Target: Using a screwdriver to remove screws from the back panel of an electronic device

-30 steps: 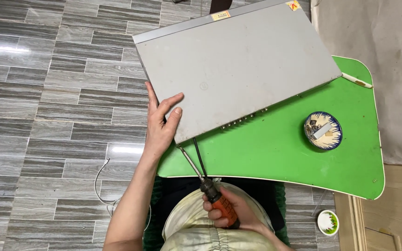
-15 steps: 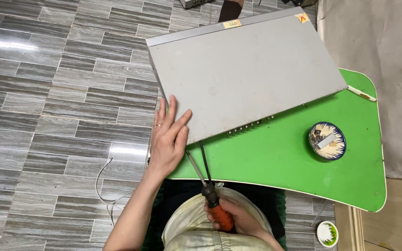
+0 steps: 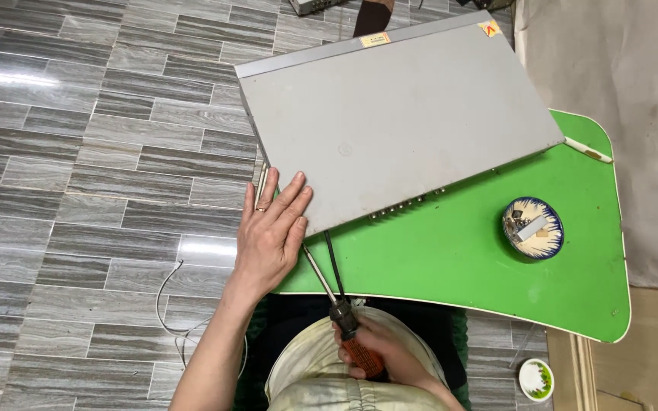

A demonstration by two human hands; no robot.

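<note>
Bracing a grey metal case (image 3: pixel 397 122) on the green desk (image 3: pixel 496 266).
The left hand (image 3: pixel 272 232) is laid flat, fingers (image 3: pixel 296 202) spread, on the case's near corner; an orange-handled screwdriver (image 3: pixel 344 320) is gripped in the right hand (image 3: pixel 378 358), tip at the case edge.

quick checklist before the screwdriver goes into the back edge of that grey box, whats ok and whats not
1. Left hand steadies the grey box: ok, palm flat on its near corner.
2. Right hand grips the screwdriver: ok, closed around the orange handle.
3. Tip seated in a screw: cannot tell, the shaft end meets the box edge with no screw visible.
4. Box fully supported: not ok, its left part overhangs the green table.
5. Dish for parts within reach: ok, on the table to the right.
</note>
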